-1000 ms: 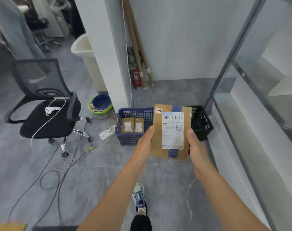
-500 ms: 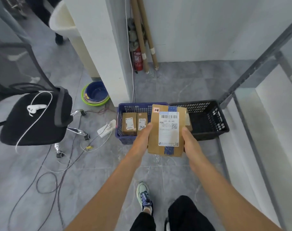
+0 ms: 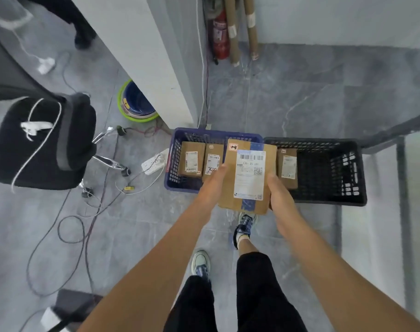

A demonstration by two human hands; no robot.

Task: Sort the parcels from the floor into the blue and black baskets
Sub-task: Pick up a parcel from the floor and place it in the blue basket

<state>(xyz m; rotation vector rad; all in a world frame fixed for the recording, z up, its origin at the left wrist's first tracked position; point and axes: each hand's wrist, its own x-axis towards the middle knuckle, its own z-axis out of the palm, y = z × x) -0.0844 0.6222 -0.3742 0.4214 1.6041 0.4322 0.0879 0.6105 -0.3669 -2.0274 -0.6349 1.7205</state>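
- The box (image 3: 247,178) is brown with blue tape and a white label.
- The left basket (image 3: 171,164) is blue.
- The right basket (image 3: 333,173) is black with little holes.
- The floor (image 3: 300,97) is grey.
- The chair (image 3: 43,142) is black.

One wide-angle camera, worn on the head, looks steeply down and forward from standing height at the grey tiled floor (image 3: 300,92). The blue slatted plastic basket (image 3: 171,161) sits near mid-frame, and the wearer's own shoes (image 3: 200,262) stand just nearer than that basket.
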